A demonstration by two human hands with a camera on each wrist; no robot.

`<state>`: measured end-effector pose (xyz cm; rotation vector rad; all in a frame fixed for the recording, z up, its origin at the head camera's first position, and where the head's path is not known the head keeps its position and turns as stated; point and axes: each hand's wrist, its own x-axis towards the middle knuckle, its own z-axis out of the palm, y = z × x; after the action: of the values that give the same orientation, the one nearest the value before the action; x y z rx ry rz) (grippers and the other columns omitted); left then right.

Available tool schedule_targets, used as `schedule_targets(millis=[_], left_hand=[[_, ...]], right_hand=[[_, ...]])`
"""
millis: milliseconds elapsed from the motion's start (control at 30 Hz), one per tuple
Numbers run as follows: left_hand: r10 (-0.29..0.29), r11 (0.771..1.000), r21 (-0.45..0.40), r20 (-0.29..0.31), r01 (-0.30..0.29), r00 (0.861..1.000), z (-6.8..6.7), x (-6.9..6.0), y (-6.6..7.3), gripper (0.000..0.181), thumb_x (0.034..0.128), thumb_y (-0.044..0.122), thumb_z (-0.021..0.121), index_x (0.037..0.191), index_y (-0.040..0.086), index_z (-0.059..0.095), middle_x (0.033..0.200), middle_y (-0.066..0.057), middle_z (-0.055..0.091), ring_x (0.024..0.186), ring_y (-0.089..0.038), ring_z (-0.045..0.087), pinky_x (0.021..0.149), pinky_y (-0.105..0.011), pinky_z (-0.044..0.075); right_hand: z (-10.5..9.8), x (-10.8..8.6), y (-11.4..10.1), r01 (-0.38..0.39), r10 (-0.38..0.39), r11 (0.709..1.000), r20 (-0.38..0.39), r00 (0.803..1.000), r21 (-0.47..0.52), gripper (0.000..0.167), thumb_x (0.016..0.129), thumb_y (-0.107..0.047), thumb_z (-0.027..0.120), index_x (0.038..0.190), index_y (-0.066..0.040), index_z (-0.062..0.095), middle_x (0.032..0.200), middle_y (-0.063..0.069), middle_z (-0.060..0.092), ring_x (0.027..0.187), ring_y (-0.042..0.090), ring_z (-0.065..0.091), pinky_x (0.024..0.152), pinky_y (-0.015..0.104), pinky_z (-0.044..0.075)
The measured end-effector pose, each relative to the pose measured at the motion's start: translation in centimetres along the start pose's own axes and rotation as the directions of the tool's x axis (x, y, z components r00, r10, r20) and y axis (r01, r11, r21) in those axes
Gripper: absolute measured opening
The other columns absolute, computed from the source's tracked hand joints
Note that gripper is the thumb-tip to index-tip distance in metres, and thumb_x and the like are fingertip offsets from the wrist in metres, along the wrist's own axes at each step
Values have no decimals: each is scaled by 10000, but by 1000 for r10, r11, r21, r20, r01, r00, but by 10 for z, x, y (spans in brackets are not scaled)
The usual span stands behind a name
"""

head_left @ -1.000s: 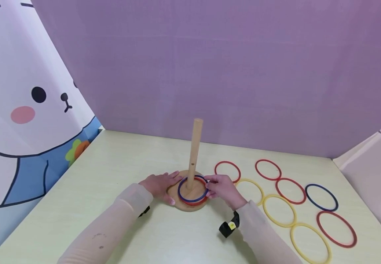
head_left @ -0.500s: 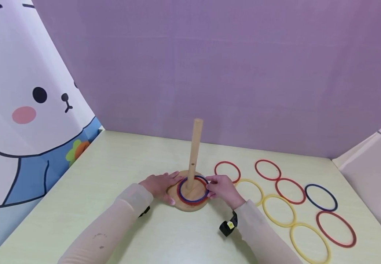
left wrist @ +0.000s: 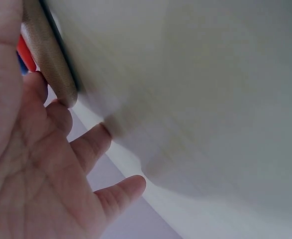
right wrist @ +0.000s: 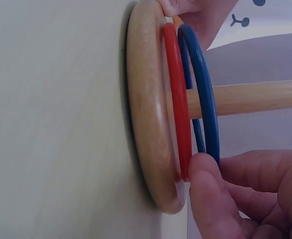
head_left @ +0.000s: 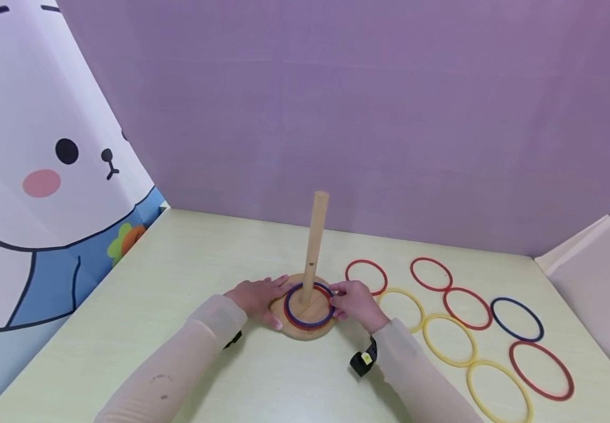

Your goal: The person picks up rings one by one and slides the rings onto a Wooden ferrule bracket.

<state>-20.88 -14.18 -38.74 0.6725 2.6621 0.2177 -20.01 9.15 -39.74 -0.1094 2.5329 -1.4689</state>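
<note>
A round wooden base (head_left: 306, 335) carries an upright wooden peg (head_left: 316, 235). My left hand (head_left: 254, 301) rests at the base's left side with its fingers spread, touching the edge. A red ring (right wrist: 177, 99) lies round the peg, low against the base. Just above it, a blue ring (right wrist: 207, 94) also encircles the peg, tilted and lifted on the near side in the right wrist view. My right hand (head_left: 359, 305) pinches that blue ring at its right edge between thumb and finger.
To the right lie loose rings on the table (head_left: 220, 252): several red ones, including one red ring (head_left: 366, 261) near the peg, several yellow ones such as a yellow ring (head_left: 450, 361), and another blue ring (head_left: 517, 302). A purple cloth (head_left: 363, 117) hangs behind.
The pinched blue ring has shifted slightly over the red one, so more red shows at its left. Both hands stay almost in place.
</note>
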Motion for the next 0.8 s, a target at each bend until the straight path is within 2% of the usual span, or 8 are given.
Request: schedule_targets(millis=[167, 367, 633, 800], left_hand=[[-8, 1000, -8, 4, 8, 1000, 1, 1, 1, 898, 762, 431, 786, 1506, 220, 331, 1582, 39, 212, 1401, -326, 282, 1021, -561, 352], [-4, 1000, 9, 0, 4, 1000, 1, 2, 1, 901, 761, 443, 782, 1506, 210, 332, 1582, 43, 212, 1398, -325, 290, 1021, -551, 357], [17, 1000, 14, -9, -17, 1000, 0, 0, 1, 899, 758, 437, 784, 1505, 218, 332, 1575, -6, 241, 1384, -357, 308, 999, -582, 367], [22, 1000, 16, -5, -22, 1000, 0, 0, 0, 890, 766, 427, 780, 1505, 218, 331, 1578, -8, 230, 1386, -361, 300, 1001, -585, 364]], right_hand=[[2, 2, 0, 37, -36, 997, 8, 999, -73, 310, 817, 70, 632, 1124, 98, 651, 715, 86, 670, 500, 102, 574, 498, 259, 530], [4, 5, -1, 76, -73, 976, 25, 997, -203, 353, 780, 56, 648, 1132, 81, 650, 643, 39, 620, 468, 96, 532, 457, 229, 495], [1, 2, -1, 79, -76, 969, 20, 997, -236, 344, 751, 76, 630, 1093, 67, 665, 585, 22, 607, 444, 98, 532, 445, 225, 474], [-6, -3, -2, 83, -77, 962, 33, 996, -259, 293, 798, 12, 667, 1090, 36, 679, 555, 18, 588, 449, 103, 522, 458, 219, 441]])
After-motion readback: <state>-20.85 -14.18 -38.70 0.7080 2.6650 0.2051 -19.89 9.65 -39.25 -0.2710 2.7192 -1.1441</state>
